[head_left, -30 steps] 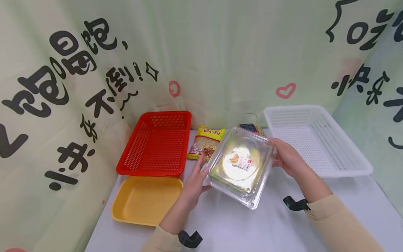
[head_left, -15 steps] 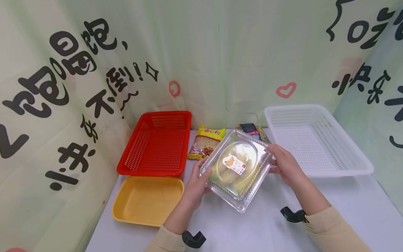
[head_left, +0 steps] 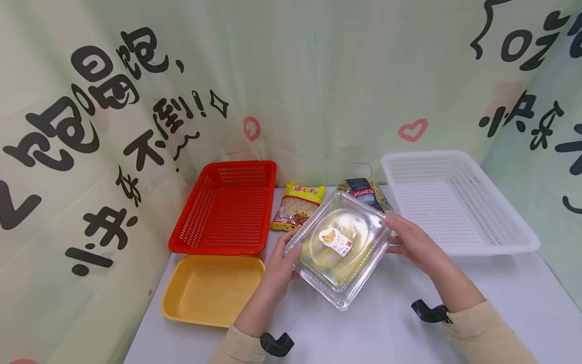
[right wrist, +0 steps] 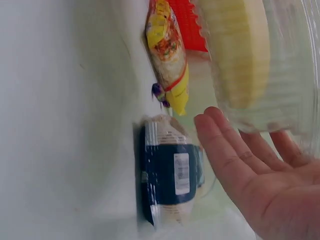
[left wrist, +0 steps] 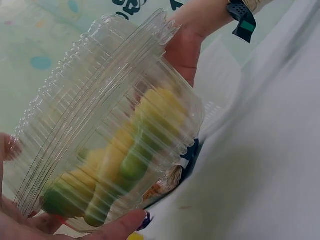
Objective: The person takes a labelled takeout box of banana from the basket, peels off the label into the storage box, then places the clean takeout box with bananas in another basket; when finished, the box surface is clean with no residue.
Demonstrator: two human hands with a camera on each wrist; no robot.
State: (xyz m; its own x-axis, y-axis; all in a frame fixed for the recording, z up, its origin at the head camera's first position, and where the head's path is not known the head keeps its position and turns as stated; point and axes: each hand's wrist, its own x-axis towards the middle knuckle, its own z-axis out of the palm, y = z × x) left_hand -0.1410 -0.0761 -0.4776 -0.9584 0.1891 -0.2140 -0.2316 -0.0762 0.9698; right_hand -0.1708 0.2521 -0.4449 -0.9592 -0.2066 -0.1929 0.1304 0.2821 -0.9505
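Clamshell (head_left: 338, 247) of bananas hangs tilted above the table (head_left: 391, 323), pinched at opposite edges between left hand (head_left: 279, 268) and right hand (head_left: 411, 240); it sits in no basket yet, red basket (head_left: 227, 207) beyond the left hand, white basket (head_left: 454, 202) beyond the right.

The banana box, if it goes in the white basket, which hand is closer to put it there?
Probably the right hand. It holds the banana box on the side facing the white basket; the left hand is on the side nearer the red basket.
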